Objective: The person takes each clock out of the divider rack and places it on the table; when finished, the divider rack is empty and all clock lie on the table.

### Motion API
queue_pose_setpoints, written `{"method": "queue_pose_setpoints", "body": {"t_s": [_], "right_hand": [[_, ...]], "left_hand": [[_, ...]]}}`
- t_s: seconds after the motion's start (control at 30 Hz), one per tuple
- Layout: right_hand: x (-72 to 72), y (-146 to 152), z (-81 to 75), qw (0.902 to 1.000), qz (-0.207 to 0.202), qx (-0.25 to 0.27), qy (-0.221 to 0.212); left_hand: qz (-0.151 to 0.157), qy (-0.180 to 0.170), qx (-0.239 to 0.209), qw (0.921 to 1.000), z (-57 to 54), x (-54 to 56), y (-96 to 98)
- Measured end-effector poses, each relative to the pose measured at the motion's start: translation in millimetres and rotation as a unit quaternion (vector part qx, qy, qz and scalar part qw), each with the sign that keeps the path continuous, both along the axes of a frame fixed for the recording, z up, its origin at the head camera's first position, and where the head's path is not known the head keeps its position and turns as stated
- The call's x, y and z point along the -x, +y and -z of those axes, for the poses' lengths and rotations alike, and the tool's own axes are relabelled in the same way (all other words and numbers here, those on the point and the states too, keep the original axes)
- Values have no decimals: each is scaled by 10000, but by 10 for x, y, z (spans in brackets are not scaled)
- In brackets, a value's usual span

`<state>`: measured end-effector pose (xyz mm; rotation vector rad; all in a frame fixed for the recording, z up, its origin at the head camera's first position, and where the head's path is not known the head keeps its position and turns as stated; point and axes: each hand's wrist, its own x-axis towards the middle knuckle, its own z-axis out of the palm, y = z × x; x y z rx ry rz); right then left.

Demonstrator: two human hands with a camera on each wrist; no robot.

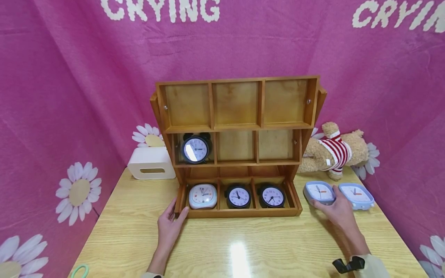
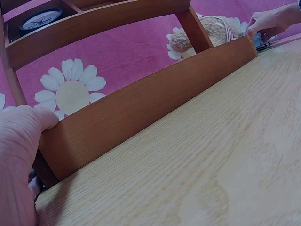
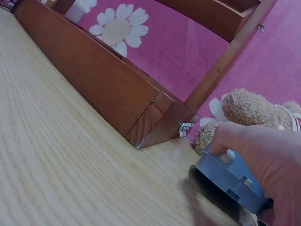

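Note:
My left hand (image 1: pixel 169 228) grips the lower left corner of a wooden three-tier shelf (image 1: pixel 240 213), its thumb on the front board (image 2: pixel 136 117). On the right, my right hand (image 1: pixel 336 208) holds a blue alarm clock (image 1: pixel 319 192) between thumb and fingers; the right wrist view shows that clock's blue casing (image 3: pixel 233 176) tilted over the table. Close beside it lies a second blue clock (image 1: pixel 357 195). The bottom tier holds a white clock (image 1: pixel 203 195) and two black clocks, one in the middle (image 1: pixel 238 196), one on the right (image 1: pixel 272 195). A black twin-bell clock (image 1: pixel 196 149) stands in the middle tier's left compartment.
A white tissue box (image 1: pixel 152 163) stands left of the shelf. Behind the blue clocks a teddy bear (image 1: pixel 335 150) in a striped shirt lies on its side. A green ring-shaped handle (image 1: pixel 80 271) shows at the front left edge. Pink cloth (image 1: pixel 236 50) hangs around the table.

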<state>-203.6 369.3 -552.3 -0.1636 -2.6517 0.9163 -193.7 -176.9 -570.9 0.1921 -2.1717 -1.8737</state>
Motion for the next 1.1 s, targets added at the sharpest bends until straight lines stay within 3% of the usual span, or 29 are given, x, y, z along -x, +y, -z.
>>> {"method": "queue_pose_setpoints", "body": {"t_s": [0.33, 0.47, 0.63, 0.77, 0.9, 1.1], "right_hand": [[-34, -53, -3, 9997, 179, 143, 7], [-72, -104, -54, 9991, 246, 208, 267], [-119, -187, -235, 9953, 463, 385, 765], [-143, -247, -408, 9916, 523, 866, 804], [-187, -319, -546, 9892, 504, 1152, 751], [-205, -464, -722, 9836, 240, 1402, 1110]], "left_hand": [[-7, 34, -10, 10000, 3, -2, 1], [-21, -3, 10, 10000, 1, 0, 1], [15, -40, -20, 10000, 1, 5, -10], [16, -42, -33, 10000, 4, 9, -16], [-30, -43, 29, 10000, 18, 10, -12], [-124, 66, 108, 9998, 25, 17, 4]]}}
